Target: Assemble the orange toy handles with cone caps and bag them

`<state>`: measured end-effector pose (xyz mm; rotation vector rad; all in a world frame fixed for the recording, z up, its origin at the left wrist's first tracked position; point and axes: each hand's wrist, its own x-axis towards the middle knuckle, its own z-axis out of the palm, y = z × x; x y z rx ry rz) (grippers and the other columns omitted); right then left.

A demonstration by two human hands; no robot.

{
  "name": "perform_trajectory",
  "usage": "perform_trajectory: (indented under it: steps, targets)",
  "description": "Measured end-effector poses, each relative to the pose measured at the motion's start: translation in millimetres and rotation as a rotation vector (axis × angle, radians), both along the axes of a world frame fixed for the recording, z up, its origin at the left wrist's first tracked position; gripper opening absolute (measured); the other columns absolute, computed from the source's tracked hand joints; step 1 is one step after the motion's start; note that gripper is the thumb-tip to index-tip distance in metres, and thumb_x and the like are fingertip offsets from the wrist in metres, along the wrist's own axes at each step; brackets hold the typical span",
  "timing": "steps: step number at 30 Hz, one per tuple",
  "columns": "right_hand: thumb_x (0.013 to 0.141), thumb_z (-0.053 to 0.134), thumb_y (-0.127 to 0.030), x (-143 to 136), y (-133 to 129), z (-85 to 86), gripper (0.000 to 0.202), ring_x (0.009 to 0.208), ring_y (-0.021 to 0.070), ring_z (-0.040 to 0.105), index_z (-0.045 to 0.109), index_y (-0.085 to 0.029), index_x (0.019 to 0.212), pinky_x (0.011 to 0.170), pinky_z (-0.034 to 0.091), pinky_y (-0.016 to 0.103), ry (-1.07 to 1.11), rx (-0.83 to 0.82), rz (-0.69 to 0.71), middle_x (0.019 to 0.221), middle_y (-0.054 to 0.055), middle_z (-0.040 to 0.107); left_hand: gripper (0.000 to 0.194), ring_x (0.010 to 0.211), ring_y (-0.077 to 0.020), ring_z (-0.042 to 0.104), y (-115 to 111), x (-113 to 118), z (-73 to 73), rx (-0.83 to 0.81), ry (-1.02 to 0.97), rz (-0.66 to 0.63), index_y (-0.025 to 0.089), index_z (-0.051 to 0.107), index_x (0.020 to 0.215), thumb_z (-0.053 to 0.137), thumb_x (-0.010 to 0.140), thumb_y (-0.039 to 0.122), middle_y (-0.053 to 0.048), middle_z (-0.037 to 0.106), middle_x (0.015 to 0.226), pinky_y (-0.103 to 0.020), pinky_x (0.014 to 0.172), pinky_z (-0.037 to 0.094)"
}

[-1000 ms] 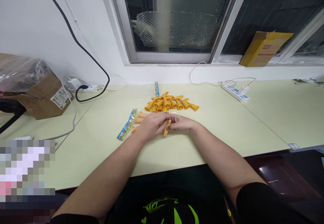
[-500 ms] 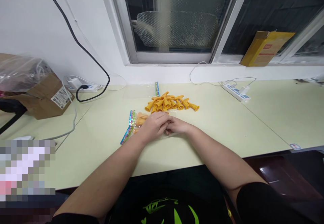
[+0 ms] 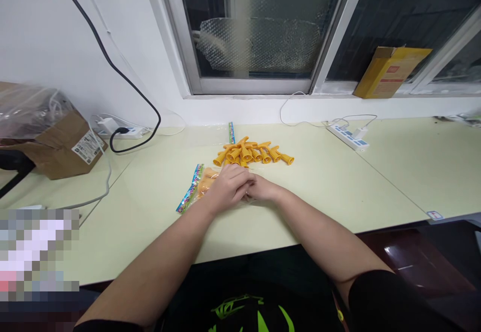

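A clear plastic bag [image 3: 206, 184] with a colourful printed header strip lies on the table with yellow-orange pieces inside. My left hand [image 3: 230, 186] covers the right part of the bag, its fingers bent round over the edge. My right hand [image 3: 260, 188] meets it from the right, fingers curled against the left hand's fingertips at the bag's end. Both sets of fingertips are partly hidden, and the bag's edge passes between them. Just beyond my hands lies a pile of yellow trumpet-shaped plastic pieces [image 3: 246, 154].
Behind the pile lies another clear bag [image 3: 210, 134] with a printed strip. Power strips stand at the back left [image 3: 133, 132] and back right [image 3: 347, 136], with cables. A cardboard box [image 3: 71, 146] sits at the left, and a yellow carton [image 3: 391, 74] leans at the window.
The bag's header strip, bent in two before, now looks straighter, and the yellow pieces inside have shifted slightly. My hands stay together in nearly the same place. The view has moved a little.
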<state>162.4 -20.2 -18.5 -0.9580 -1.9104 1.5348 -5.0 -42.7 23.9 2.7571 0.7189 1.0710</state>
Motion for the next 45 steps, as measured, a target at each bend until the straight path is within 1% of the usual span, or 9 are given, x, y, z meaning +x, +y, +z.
perform_trajectory:
  steps: [5, 11, 15, 18, 21, 25, 30, 36, 45]
  targets:
    - [0.074, 0.07, -0.019, 1, -10, 6.5, 0.011, 0.079, 0.0186, 0.057, 0.064, -0.019, 0.083, 0.066, 0.043, 0.027, -0.167, 0.257, -0.108, 0.08, 0.001, 0.064, 0.02, 0.086, -0.0215, 0.06, 0, -2, 2.6, -0.004, -0.039, 0.019, 0.022, 0.064, 0.098, 0.046, 0.097, 0.014, -0.004, 0.071, 0.091, -0.04, 0.079, 0.044]
    - [0.092, 0.057, -0.034, 28, -6, 22.9, 0.025, 0.065, 0.0142, 0.055, 0.064, -0.019, 0.074, 0.062, 0.041, 0.026, -0.155, 0.284, -0.046, 0.069, 0.0, 0.063, 0.014, 0.087, -0.0205, 0.061, 4, -7, -0.5, -0.012, -0.104, 0.042, 0.022, 0.063, 0.103, 0.051, 0.098, 0.016, -0.004, 0.071, 0.094, -0.04, 0.081, 0.046]
    - [0.092, 0.059, -0.043, 69, 14, 30.4, 0.025, 0.08, 0.0185, 0.062, 0.068, -0.02, 0.084, 0.075, 0.048, 0.031, -0.124, 0.462, -0.552, 0.087, 0.005, 0.069, 0.012, 0.087, -0.0196, 0.062, 6, -9, -1.3, -0.045, -0.144, 0.047, 0.022, 0.063, 0.103, 0.053, 0.099, 0.018, -0.004, 0.071, 0.094, -0.038, 0.082, 0.048]
    - [0.087, 0.063, -0.035, 99, 28, 26.1, 0.029, 0.108, 0.0265, 0.06, 0.068, -0.02, 0.112, 0.096, 0.047, 0.04, -0.42, 0.516, -0.842, 0.12, 0.012, 0.067, 0.011, 0.087, -0.0196, 0.063, 5, -8, -0.6, -0.06, -0.156, 0.046, 0.022, 0.063, 0.102, 0.053, 0.099, 0.019, -0.004, 0.071, 0.093, -0.038, 0.082, 0.048]
    - [0.079, 0.071, -0.034, 118, 36, 16.8, 0.049, 0.125, 0.0362, 0.052, 0.064, -0.02, 0.125, 0.101, 0.044, 0.047, -0.709, 0.332, -0.918, 0.132, 0.017, 0.062, 0.012, 0.086, -0.0196, 0.063, 4, -8, 0.2, -0.075, -0.153, 0.065, 0.021, 0.063, 0.102, 0.052, 0.1, 0.02, -0.004, 0.071, 0.093, -0.038, 0.081, 0.048]
    - [0.074, 0.075, -0.032, 128, 42, 7.0, 0.045, 0.106, 0.0321, 0.062, 0.064, -0.025, 0.117, 0.088, 0.049, 0.043, -0.777, 0.17, -0.923, 0.115, 0.013, 0.069, 0.013, 0.085, -0.0193, 0.062, 4, -9, 0.9, -0.077, -0.147, 0.107, 0.021, 0.064, 0.102, 0.052, 0.1, 0.021, -0.004, 0.069, 0.089, -0.037, 0.079, 0.045]
    - [0.071, 0.073, -0.034, 135, 46, 5.7, 0.03, 0.077, 0.0197, 0.063, 0.064, -0.023, 0.097, 0.073, 0.05, 0.034, -0.51, 0.122, -1.083, 0.093, 0.004, 0.07, 0.011, 0.083, -0.0183, 0.061, 4, -10, 1.9, -0.089, -0.15, 0.118, 0.021, 0.064, 0.101, 0.053, 0.099, 0.021, -0.002, 0.068, 0.087, -0.037, 0.078, 0.044]
    - [0.074, 0.071, -0.029, 138, 53, 13.2, 0.026, 0.083, 0.0137, 0.067, 0.058, -0.022, 0.095, 0.072, 0.058, 0.026, 0.339, 0.11, -1.329, 0.091, -0.001, 0.062, 0.013, 0.083, -0.0188, 0.062, 3, -10, 3.0, -0.106, -0.148, 0.136, 0.022, 0.064, 0.1, 0.051, 0.099, 0.022, -0.003, 0.069, 0.087, -0.037, 0.078, 0.044]
    - [0.101, 0.052, -0.049, 138, 56, 20.2, 0.029, 0.087, 0.0138, 0.073, 0.042, -0.025, 0.088, 0.078, 0.067, 0.035, 0.883, -0.116, -1.23, 0.091, 0.001, 0.057, 0.011, 0.082, -0.0178, 0.061, 3, -11, 2.3, -0.094, -0.149, 0.129, 0.021, 0.064, 0.1, 0.053, 0.099, 0.019, -0.002, 0.068, 0.087, -0.036, 0.079, 0.043]
